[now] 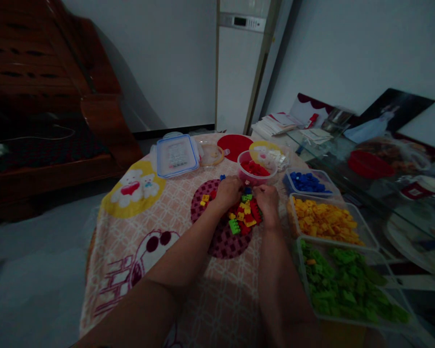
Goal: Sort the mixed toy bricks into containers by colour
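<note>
A loose pile of red, yellow and green toy building bricks (pixel 249 222) lies on a dark red round patch of the tablecloth. At its far left edge my left hand (pixel 230 191) is closed, its fingers curled together. My right hand (pixel 268 198) is also closed, at the far right of the pile. What either hand pinches is too small and dim to make out. Between the fingertips show a blue brick (pixel 248 191) and a green brick (pixel 246 197). Two yellow bricks (pixel 205 199) sit left of my left hand, and a small blue brick (pixel 222 177) lies just beyond it.
Beyond my hands stands a round tub (pixel 242 172) of red bricks. On the right are boxes of blue bricks (pixel 308 182), yellow bricks (pixel 322 222) and green bricks (pixel 348 285). A blue-rimmed lid (pixel 177 155) and red disc (pixel 234 146) lie at the back. A cluttered glass table (pixel 369 193) adjoins.
</note>
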The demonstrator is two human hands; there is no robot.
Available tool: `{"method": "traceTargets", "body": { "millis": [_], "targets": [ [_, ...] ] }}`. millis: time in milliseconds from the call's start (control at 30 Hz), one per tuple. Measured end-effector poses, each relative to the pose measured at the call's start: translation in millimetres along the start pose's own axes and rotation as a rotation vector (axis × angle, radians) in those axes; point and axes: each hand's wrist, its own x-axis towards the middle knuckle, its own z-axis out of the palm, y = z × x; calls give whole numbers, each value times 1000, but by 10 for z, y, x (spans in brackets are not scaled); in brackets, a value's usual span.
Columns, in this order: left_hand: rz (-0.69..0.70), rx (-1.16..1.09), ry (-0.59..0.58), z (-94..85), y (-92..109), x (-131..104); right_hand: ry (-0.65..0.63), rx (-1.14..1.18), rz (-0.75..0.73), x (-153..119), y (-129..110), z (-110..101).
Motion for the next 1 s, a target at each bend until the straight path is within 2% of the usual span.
{"method": "traceTargets", "body": {
  "millis": [133, 267, 433, 733, 1000],
  "targets": [
    [-6, -77, 58, -67, 7, -13, 10, 42, -17, -3, 21, -6],
    [-7, -274, 106, -138, 16, -24, -14, 168, -31, -8, 30, -30],
    [29, -457, 131, -109, 8, -23, -66, 359, -98, -23, -21, -64],
    [121, -454, 146, -53, -11, -13, -141, 531, -46, -72, -149, -125],
    [105, -367, 124, -81, -7, -11, -160, 591, -9, -70, -179, -120]
  ]
}}
